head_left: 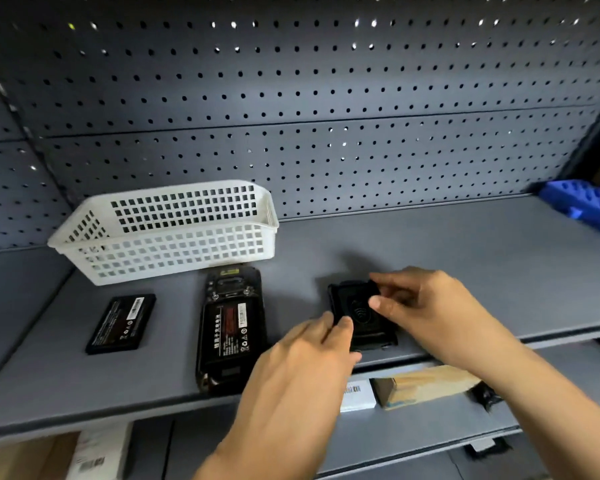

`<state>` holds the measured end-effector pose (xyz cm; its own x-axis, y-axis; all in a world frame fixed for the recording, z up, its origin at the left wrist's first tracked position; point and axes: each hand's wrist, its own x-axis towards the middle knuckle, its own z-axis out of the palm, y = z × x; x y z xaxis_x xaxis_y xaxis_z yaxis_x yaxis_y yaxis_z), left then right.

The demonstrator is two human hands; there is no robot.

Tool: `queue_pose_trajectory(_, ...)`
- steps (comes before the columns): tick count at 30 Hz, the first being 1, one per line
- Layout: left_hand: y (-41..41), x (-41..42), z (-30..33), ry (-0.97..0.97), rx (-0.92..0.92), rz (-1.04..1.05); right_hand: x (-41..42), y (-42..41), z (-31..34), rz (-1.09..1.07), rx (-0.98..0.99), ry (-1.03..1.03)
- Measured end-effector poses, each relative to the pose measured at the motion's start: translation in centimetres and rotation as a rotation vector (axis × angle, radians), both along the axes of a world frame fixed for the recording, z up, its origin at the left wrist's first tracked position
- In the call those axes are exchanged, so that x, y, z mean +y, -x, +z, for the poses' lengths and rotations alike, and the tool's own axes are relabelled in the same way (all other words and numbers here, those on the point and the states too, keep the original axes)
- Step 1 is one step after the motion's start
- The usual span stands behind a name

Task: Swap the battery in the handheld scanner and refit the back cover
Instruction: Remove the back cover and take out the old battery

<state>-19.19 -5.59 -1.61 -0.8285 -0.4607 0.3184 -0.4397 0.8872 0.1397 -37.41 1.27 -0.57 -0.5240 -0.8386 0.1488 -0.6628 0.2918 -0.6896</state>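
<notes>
The black handheld scanner (230, 327) lies face down on the grey shelf (465, 271), its back uncovered, with a labelled battery (228, 328) sitting in its bay. A second black battery (121, 323) lies loose to its left. To the scanner's right is the black back cover (361, 315), with a wireless symbol on it. My left hand (302, 372) grips the cover's near left edge with its fingertips. My right hand (426, 306) pinches the cover's far right corner. The hands hide part of the cover.
A white perforated basket (167, 233) stands behind the scanner and loose battery. Grey pegboard (291, 98) backs the shelf. A blue moulded tray (582, 206) sits at the far right. Boxes (423, 386) lie on the lower shelf under the front edge.
</notes>
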Motion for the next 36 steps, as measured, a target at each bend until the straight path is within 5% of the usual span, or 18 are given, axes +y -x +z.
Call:
queue_pose_trajectory(7, -0.3, -0.5, 0.4, -0.077, 0.003, -0.031, -0.5, -0.1, 0.3, 0.080, 0.200, -0.098)
queue_pose_trajectory(14, -1.0, -0.2, 1.6, -0.177, 0.013, -0.045, -0.5, 0.8, 1.3, 0.116, 0.157, -0.174)
queue_pose_trajectory(22, -8.5, -4.9, 7.0, -0.393, 0.493, 0.085, -2.0, -4.7, 6.2, 0.310, 0.180, 0.068)
queue_pose_trajectory(27, -12.4, -7.8, 2.7, -0.448, 0.208, 0.193, -5.1, -8.6, 2.9, 0.558, 0.235, -0.054)
queue_pose_trajectory(36, -12.9, -8.1, 1.7, -0.407, 0.163, 0.088, -6.4, -8.4, 2.1, 0.592, 0.257, -0.067)
